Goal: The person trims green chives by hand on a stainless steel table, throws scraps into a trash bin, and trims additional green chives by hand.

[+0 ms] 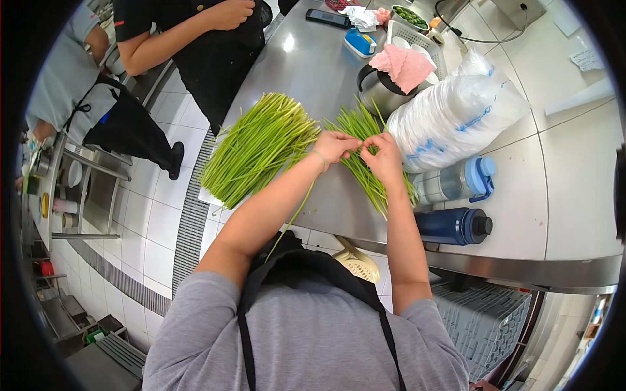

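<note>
My left hand [335,147] is closed in a pinch on a long green stalk [301,207], whose length hangs down past my forearm toward my apron. Fingertip to fingertip with it, my right hand [383,158] is also pinched; what lies between its fingers is too small to make out. A thick pile of green stalks [257,150] lies left of my hands at the table's edge, partly behind my left forearm. Beneath and around my right hand, a looser bunch of green stalks [360,174] rests on the metal table [301,68].
Plastic-wrapped white goods [456,114], a metal pot [378,91] under a pink cloth [404,67], a clear bottle [450,182] and a dark blue bottle [450,226] stand on the right. A phone [328,18] lies farther back. Two people stand across on the left.
</note>
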Action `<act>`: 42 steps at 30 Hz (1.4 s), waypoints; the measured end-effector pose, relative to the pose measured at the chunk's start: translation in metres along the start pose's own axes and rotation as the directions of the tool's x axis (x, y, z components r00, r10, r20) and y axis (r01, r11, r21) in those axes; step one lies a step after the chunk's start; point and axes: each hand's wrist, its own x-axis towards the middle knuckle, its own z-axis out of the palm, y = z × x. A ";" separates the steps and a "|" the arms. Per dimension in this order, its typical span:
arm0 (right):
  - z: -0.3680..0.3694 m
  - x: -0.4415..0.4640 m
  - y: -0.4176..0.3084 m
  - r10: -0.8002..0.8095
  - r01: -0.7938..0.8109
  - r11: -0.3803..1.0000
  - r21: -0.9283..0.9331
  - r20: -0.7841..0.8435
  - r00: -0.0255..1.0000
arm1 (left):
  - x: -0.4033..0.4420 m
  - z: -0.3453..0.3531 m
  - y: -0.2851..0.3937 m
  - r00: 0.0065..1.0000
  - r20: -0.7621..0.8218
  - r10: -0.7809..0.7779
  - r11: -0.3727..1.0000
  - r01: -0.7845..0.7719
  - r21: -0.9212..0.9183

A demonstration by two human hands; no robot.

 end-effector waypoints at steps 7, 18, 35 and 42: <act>0.003 -0.001 0.013 0.041 -0.041 0.984 0.173 0.000 0.999 | 0.007 -0.011 0.002 0.998 -0.053 0.037 0.990 -0.030 0.140; 0.029 0.020 -0.011 -0.079 0.082 0.984 -0.159 0.023 0.997 | -0.001 -0.060 0.027 0.965 -0.262 -0.016 0.877 -0.112 -0.468; 0.029 0.064 -0.010 0.092 -0.126 0.986 0.106 0.282 0.955 | 0.020 -0.042 0.017 0.977 -0.178 0.117 0.950 -0.058 0.307; 0.021 0.054 0.002 0.157 -0.234 0.883 0.408 0.213 0.964 | 0.028 -0.029 0.014 0.980 -0.003 0.200 0.949 -0.193 0.248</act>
